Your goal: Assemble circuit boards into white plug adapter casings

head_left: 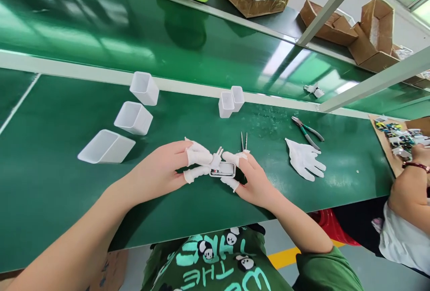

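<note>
Green shirt (235,264) | left hand (157,172), right hand (257,183) pinch white part (222,170) | tweezers (244,141) near

A white part (222,170) and a dark green bench (50,183) are recorded. Left of the white glove (305,158), translucent white cups (133,118) are noted; beyond it, brown cardboard boxes (242,4).

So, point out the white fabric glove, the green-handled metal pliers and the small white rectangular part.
white fabric glove (304,158): head view, palm.
green-handled metal pliers (301,126): head view, pivot.
small white rectangular part (222,170): head view, top face.
</note>
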The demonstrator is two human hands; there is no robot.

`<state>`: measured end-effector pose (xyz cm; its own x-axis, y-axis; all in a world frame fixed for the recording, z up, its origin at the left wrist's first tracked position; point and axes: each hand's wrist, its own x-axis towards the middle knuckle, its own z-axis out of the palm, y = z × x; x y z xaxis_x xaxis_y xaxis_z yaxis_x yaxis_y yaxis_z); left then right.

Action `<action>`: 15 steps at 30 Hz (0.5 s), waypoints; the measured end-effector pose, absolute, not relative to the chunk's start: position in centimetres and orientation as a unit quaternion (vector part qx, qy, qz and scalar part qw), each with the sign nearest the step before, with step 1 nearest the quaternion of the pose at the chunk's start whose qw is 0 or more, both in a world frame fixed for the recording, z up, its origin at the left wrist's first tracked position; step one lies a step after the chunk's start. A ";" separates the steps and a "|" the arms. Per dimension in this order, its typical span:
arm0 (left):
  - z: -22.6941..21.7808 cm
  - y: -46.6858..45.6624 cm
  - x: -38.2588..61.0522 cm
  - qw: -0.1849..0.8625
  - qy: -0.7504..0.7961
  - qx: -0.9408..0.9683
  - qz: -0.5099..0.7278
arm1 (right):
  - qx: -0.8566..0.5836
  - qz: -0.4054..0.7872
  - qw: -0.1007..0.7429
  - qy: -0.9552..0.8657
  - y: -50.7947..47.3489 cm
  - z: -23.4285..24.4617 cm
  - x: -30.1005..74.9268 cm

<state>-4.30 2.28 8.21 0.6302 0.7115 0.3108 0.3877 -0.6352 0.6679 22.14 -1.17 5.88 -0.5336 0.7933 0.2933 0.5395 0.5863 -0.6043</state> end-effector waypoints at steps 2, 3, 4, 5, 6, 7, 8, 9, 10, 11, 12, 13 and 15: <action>8.1 2.1 -4.3 0.250 0.306 0.862 0.318 | -0.395 0.232 0.281 -0.843 -1.3 5.6 22.1; 8.0 1.9 -4.3 0.232 0.306 0.859 0.337 | -0.394 0.235 0.286 -0.841 -1.3 5.4 22.1; 7.9 1.7 -4.2 0.213 0.313 0.854 0.358 | -0.391 0.238 0.292 -0.840 -1.4 5.2 22.0; 7.7 1.5 -4.0 0.196 0.320 0.847 0.376 | -0.388 0.237 0.297 -0.840 -1.5 5.0 21.9; 7.5 1.2 -3.8 0.186 0.322 0.842 0.392 | -0.385 0.233 0.301 -0.841 -1.5 4.9 21.8; 7.3 1.0 -3.5 0.184 0.320 0.835 0.409 | -0.383 0.228 0.303 -0.842 -1.6 4.7 21.6; 7.1 0.7 -3.3 0.189 0.316 0.827 0.424 | -0.383 0.224 0.302 -0.844 -1.7 4.7 21.5; 6.9 0.6 -3.0 0.197 0.310 0.821 0.437 | -0.384 0.222 0.300 -0.845 -1.7 4.6 21.3; 6.8 0.5 -2.7 0.206 0.302 0.816 0.448 | -0.386 0.222 0.297 -0.845 -1.8 4.6 21.2; 6.7 0.5 -2.5 0.213 0.299 0.811 0.455 | -0.388 0.226 0.296 -0.843 -1.8 4.5 21.1; 6.7 0.6 -2.3 0.218 0.305 0.805 0.460 | -0.390 0.233 0.295 -0.841 -1.9 4.5 21.0; 6.6 0.7 -2.1 0.223 0.314 0.799 0.462 | -0.391 0.239 0.299 -0.837 -1.9 4.4 21.0; 6.5 1.0 -1.8 0.243 0.334 0.785 0.463 | -0.391 0.237 0.318 -0.831 -1.9 4.1 20.9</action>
<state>-1.81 0.98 6.49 0.3488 0.7482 0.5644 0.2985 -0.6596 0.6899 20.93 -1.92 4.12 -0.4916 0.8002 0.3435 0.4987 0.5821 -0.6422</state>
